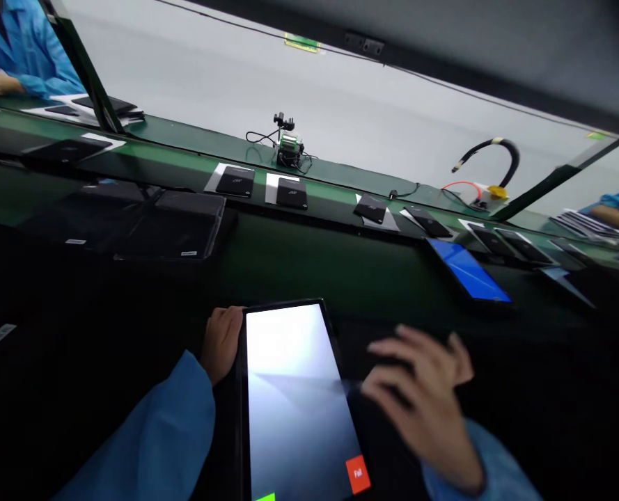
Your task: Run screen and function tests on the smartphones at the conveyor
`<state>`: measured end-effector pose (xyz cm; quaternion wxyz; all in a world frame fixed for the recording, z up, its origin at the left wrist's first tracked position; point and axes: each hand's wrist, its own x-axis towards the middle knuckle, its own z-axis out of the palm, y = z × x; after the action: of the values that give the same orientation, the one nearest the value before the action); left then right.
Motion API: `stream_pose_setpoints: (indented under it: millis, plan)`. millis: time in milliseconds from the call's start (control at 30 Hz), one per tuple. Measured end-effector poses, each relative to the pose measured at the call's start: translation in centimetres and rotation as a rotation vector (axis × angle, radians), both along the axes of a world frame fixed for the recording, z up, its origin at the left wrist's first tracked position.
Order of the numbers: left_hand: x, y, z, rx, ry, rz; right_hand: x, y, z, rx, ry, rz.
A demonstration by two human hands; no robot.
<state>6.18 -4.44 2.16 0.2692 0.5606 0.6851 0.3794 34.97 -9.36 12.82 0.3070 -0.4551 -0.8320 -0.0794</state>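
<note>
A tablet point(293, 396) with a lit white screen lies lengthwise in front of me, a red "Fail" button point(358, 474) at its lower right corner. My left hand point(221, 342) grips the tablet's far left edge, fingers curled over the rim. My right hand point(425, 390) hovers just right of the tablet with fingers apart over a dark flat thing that I cannot make out. Both arms wear blue sleeves.
A green conveyor point(309, 209) carries several dark tablets on white sheets. A tablet with a blue screen point(468, 270) lies at the right. Dark bagged tablets point(168, 226) sit at the left. A small device with cables point(289, 147) and a black hose point(489, 156) stand behind. Co-workers' blue sleeves point(21, 49) show in both far corners.
</note>
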Motion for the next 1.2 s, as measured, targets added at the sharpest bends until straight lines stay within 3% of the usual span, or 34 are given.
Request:
stream_pose_setpoints:
  millis: [133,200,300,533,800,933,1100,1200]
  plan:
    - [0.0,0.1,-0.1,0.003,0.011,0.014,0.8,4.8,4.9,0.103,0.196,-0.119]
    - [-0.1,0.2,-0.4,0.005,0.012,0.021,0.7,5.5,6.1,0.108,0.252,-0.143]
    - [-0.2,0.2,-0.8,0.011,0.007,0.021,0.4,4.9,6.5,0.096,0.292,-0.193]
    - [-0.2,0.3,-0.7,0.01,-0.022,0.016,1.8,3.3,4.7,0.079,0.512,-0.159]
    - [-0.9,0.4,-1.3,-0.009,-0.114,0.025,4.3,1.6,2.5,-0.045,0.795,-0.256]
    - [-1.3,0.6,-1.4,-0.042,-0.246,0.013,5.3,-1.0,0.3,-0.138,0.972,-0.428]
    - [-1.1,0.5,-0.5,-0.081,-0.477,-0.006,5.5,-4.6,-2.7,-0.32,1.246,-0.694]
    - [-0.9,0.4,-0.1,-0.068,-0.537,-0.015,5.1,-6.1,-3.8,-0.337,1.325,-0.75]
